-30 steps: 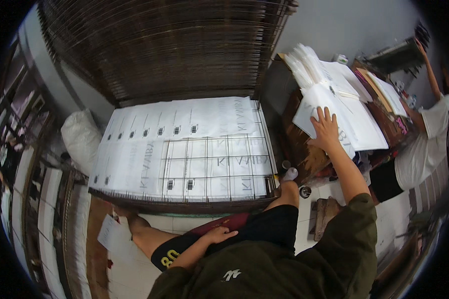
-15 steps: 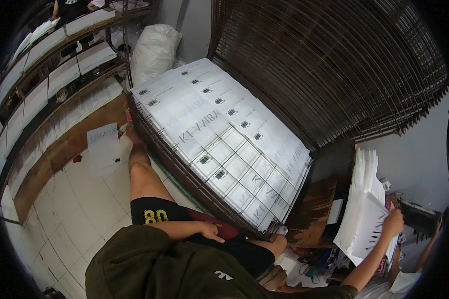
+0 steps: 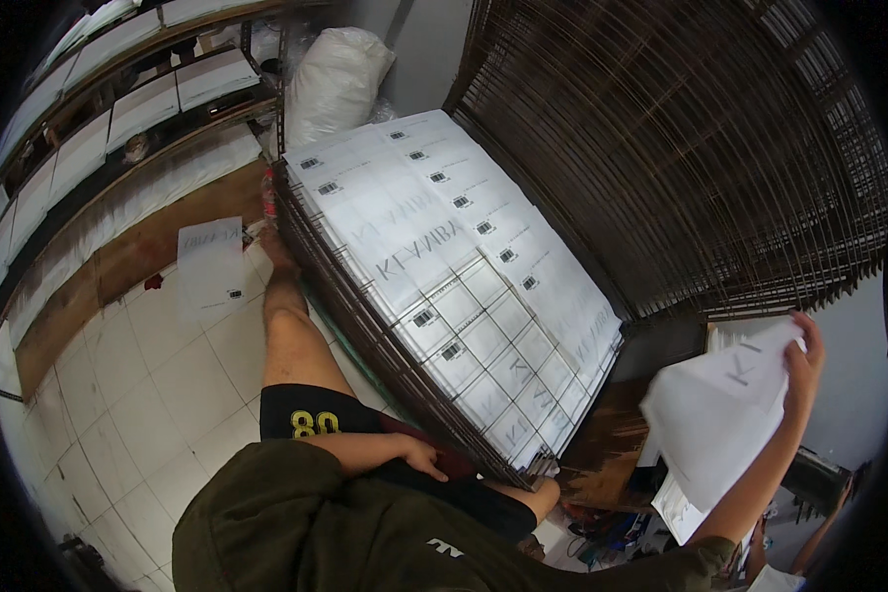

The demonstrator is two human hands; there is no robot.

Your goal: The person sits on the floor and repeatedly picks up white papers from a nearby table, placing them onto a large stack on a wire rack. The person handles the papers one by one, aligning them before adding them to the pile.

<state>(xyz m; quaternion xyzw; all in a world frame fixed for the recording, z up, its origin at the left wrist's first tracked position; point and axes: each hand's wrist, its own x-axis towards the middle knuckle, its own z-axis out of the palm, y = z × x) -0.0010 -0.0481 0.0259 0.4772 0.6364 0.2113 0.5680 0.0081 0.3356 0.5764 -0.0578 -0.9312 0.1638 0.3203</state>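
My right hand (image 3: 804, 363) is raised at the right, fingers closed on the edge of a printed white sheet (image 3: 717, 409). The sheet hangs bent in the air and bears grey lettering. Behind and below it shows part of a stack of white sheets (image 3: 675, 508), mostly hidden by the held one. My left hand (image 3: 424, 458) lies on my lap against the dark shorts, holding nothing, with its fingers loosely stretched. In front of me is a metal wire drying rack, with printed white sheets (image 3: 414, 249) laid over its top wire tray (image 3: 498, 321).
Raised wire trays (image 3: 651, 138) lean up at the back right. A white plastic sack (image 3: 335, 84) stands behind the rack. Shelves with white stacks (image 3: 143, 118) line the left. One printed sheet (image 3: 210, 261) lies on the tiled floor. Another person's arm (image 3: 824, 523) shows lower right.
My right hand has lifted a sheet up from the stack at the right. The view has shifted slightly. My left hand stays on my lap.
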